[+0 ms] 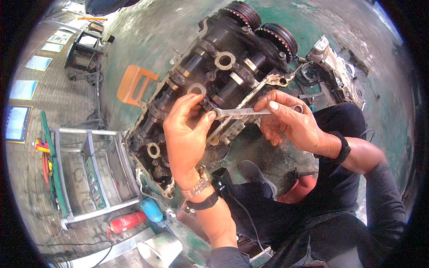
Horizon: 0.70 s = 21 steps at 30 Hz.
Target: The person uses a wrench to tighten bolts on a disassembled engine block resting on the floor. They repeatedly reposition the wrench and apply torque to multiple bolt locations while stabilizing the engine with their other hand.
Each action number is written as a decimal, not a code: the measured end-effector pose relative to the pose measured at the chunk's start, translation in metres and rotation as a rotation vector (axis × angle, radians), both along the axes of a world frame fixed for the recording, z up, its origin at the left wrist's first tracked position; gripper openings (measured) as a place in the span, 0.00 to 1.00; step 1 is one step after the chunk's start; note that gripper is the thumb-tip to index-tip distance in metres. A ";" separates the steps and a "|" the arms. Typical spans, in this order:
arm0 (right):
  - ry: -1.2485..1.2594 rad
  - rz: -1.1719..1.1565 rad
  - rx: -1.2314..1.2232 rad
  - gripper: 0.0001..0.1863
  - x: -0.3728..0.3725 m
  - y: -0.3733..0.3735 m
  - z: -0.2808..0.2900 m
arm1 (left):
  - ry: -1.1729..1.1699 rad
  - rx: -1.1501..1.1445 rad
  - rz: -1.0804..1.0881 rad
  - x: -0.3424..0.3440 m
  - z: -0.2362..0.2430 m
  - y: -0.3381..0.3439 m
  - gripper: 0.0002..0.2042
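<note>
A silver combination wrench (243, 111) lies across the dark, oily engine cylinder head (223, 47), over its near side. My right hand (290, 118) pinches the shank near the ring end, thumb on top. At the wrench's other end, my left hand (185, 127) has its thumb pressed against the wrench head and its fingers curled over the engine. What that jaw sits on is partly hidden by the thumb and fingers. Two shiny-banded camshafts (237, 78) run along the engine, with toothed sprockets (278, 39) at its far end.
Right of the engine lie a cast metal cover (333, 62) and other parts on the green floor. An orange stool (135, 85) stands to the left. Further left are a metal rack (100, 214), a red fire extinguisher (128, 222) and a blue bottle (152, 210). My shoe (259, 178) is below.
</note>
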State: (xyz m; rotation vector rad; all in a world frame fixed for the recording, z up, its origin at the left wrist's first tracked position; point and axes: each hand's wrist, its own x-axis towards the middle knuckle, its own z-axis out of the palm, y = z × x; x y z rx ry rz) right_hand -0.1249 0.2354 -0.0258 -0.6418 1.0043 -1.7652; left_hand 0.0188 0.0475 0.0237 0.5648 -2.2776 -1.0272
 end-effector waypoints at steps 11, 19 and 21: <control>0.233 -0.042 0.017 0.25 -0.001 0.004 0.005 | -0.015 0.020 0.012 0.000 0.000 0.001 0.18; 0.303 -0.033 -0.015 0.25 -0.004 0.004 0.003 | -0.017 -0.022 0.015 0.001 0.002 0.002 0.18; 0.299 -0.031 -0.026 0.25 -0.004 0.004 0.003 | -0.010 -0.012 0.011 0.001 0.002 0.002 0.18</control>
